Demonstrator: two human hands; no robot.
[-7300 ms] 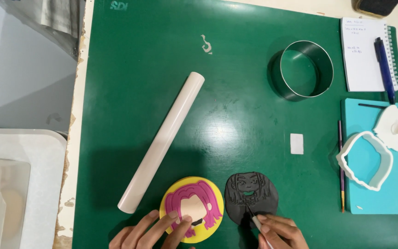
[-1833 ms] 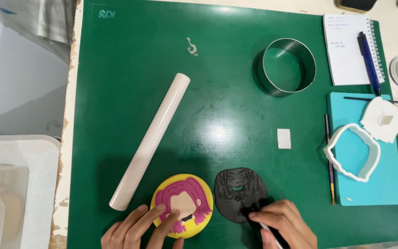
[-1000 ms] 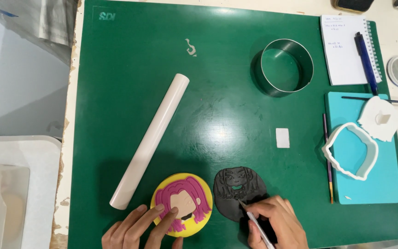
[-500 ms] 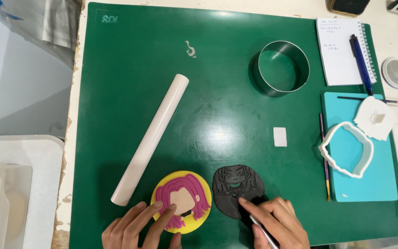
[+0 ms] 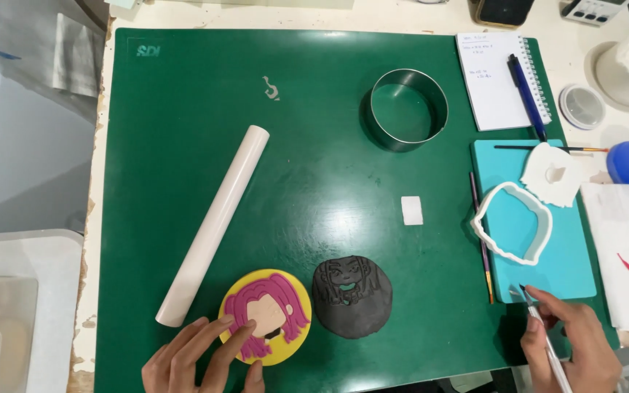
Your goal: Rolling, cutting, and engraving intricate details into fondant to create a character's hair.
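Here the left hand (image 5: 198, 356) rests spread fingers on the yellow disc (image 5: 265, 316), the black disc (image 5: 351, 296) just beside; the right hand (image 5: 573, 348) pinches a thin tool (image 5: 544, 336) touching the teal board (image 5: 529, 218); a rolling pin (image 5: 212, 224) lies beyond the left fingertips

Dark green cutting mat (image 5: 314, 145) across most of the frame, with a pale mark in its upper left corner and a small white scrap (image 5: 271, 89) near the top. Cream-white rolling pin (image 5: 214, 224) running diagonally left of centre. Yellow disc (image 5: 265, 316) at lower centre, bearing a figure with magenta hair and a tan face. Charcoal-black disc (image 5: 351, 296) just right of it, embossed with a face, green showing through a cut-out. Shiny silver ring cutter (image 5: 408, 109) upper centre. Small white square (image 5: 411, 210) mid-right. Turquoise board (image 5: 540, 269) at right under a white outline cutter (image 5: 512, 222). White notepad (image 5: 491, 80) with dark blue pen (image 5: 525, 87) upper right.
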